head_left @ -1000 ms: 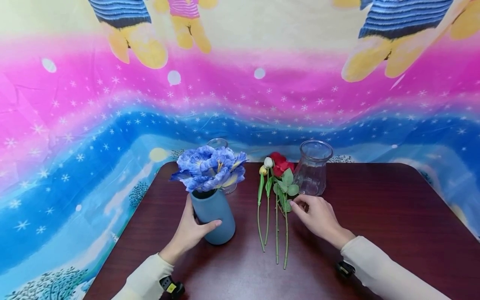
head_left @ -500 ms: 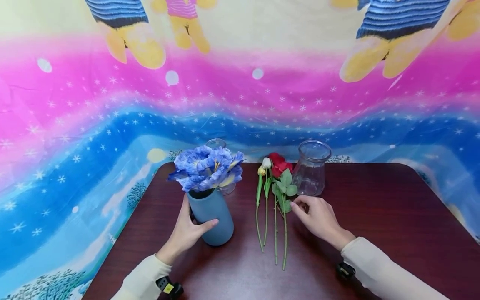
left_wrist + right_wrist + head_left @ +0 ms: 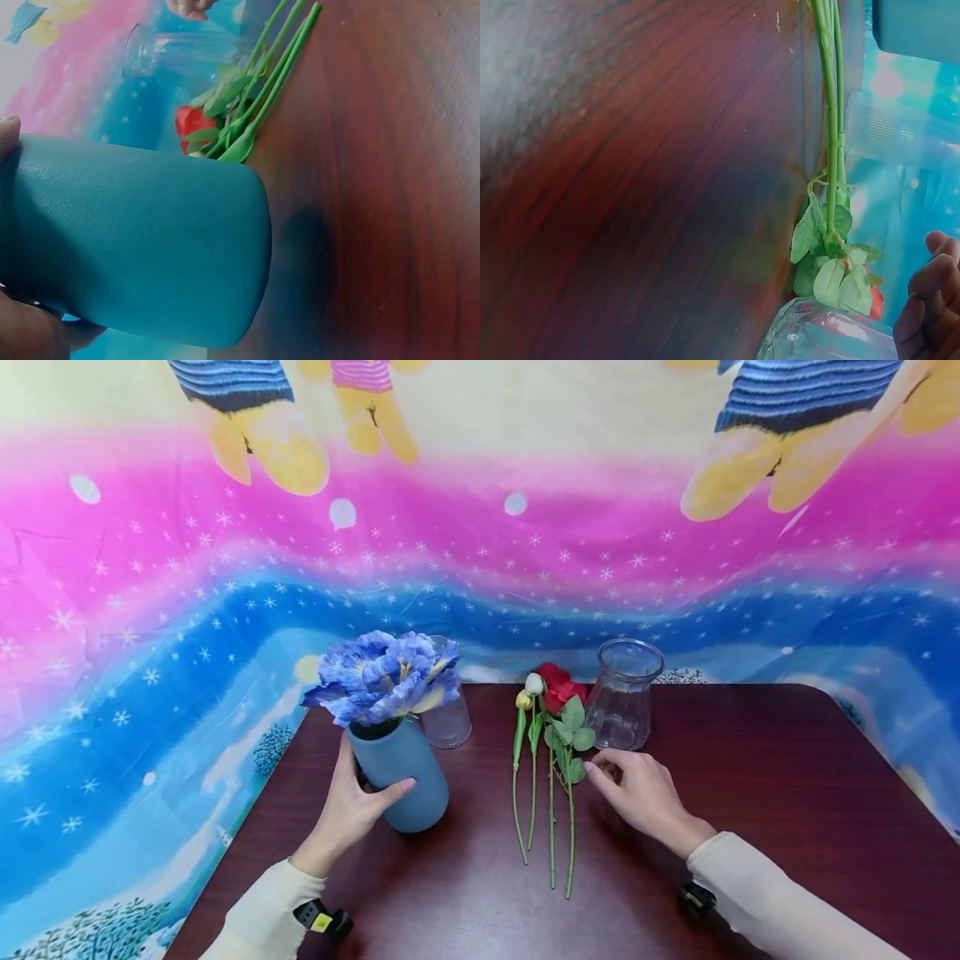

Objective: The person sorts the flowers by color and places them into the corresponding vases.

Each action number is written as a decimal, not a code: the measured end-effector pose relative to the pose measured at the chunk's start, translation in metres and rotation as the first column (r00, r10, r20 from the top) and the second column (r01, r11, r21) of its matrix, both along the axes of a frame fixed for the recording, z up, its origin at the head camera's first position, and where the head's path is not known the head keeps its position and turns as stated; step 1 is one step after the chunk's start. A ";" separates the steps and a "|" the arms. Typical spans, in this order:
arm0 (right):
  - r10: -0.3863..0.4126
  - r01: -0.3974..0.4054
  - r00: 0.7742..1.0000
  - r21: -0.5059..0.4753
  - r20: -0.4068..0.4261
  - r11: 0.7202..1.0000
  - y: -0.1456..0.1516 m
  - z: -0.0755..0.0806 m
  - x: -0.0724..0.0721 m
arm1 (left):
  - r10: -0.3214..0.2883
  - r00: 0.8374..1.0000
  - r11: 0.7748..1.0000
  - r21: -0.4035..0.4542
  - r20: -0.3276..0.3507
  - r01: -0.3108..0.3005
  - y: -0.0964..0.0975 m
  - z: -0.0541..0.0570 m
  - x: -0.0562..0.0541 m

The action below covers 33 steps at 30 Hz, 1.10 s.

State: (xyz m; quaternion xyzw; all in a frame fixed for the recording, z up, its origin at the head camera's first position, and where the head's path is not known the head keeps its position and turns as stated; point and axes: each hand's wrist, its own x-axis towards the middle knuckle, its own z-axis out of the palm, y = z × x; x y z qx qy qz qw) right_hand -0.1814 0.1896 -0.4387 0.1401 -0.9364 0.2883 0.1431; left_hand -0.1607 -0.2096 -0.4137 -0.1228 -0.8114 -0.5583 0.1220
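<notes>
My left hand (image 3: 348,814) grips a blue-grey vase (image 3: 405,781), thumb across its front. Large blue artificial flowers (image 3: 390,677) fill the vase mouth. In the left wrist view the vase (image 3: 142,240) has its base raised off the tabletop, a dark shadow beside it. My right hand (image 3: 641,793) holds nothing; its fingers hang loosely curled beside the leaves (image 3: 573,739) of a red rose (image 3: 558,687). Left of the rose lie a white tulip (image 3: 534,685) and a yellow tulip (image 3: 523,700), their stems pointing toward me.
A clear glass vase (image 3: 626,710) stands behind my right hand, close to the rose. Another clear glass (image 3: 448,722) is partly hidden behind the blue flowers. The dark wooden table (image 3: 765,777) meets a printed cloth backdrop (image 3: 480,568) at its far edge.
My left hand has shifted the blue-grey vase with its flowers left and up in the head view, uncovering more of the glass behind. My right hand has stayed nearly still.
</notes>
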 end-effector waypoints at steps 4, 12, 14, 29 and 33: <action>-0.004 0.004 1.000 0.010 -0.004 1.000 0.002 0.000 0.000 | 0.023 1.000 0.999 0.023 -0.016 -0.022 -0.008 0.004 -0.005; -0.017 0.017 1.000 0.023 -0.013 1.000 0.006 0.001 0.000 | 0.082 0.996 0.996 0.046 -0.020 -0.081 -0.019 0.009 -0.018; -0.018 0.018 1.000 0.025 -0.010 1.000 0.007 0.000 0.000 | 0.092 0.995 0.994 0.057 -0.027 -0.090 -0.021 0.010 -0.023; -0.025 0.025 1.000 0.025 0.012 0.999 0.010 -0.005 0.001 | 0.241 0.970 0.970 -0.018 -0.017 -0.242 -0.036 0.011 -0.058; -0.026 0.026 1.000 0.023 0.015 0.999 0.011 -0.005 0.001 | 0.275 0.961 0.961 -0.037 -0.005 -0.275 -0.040 0.009 -0.069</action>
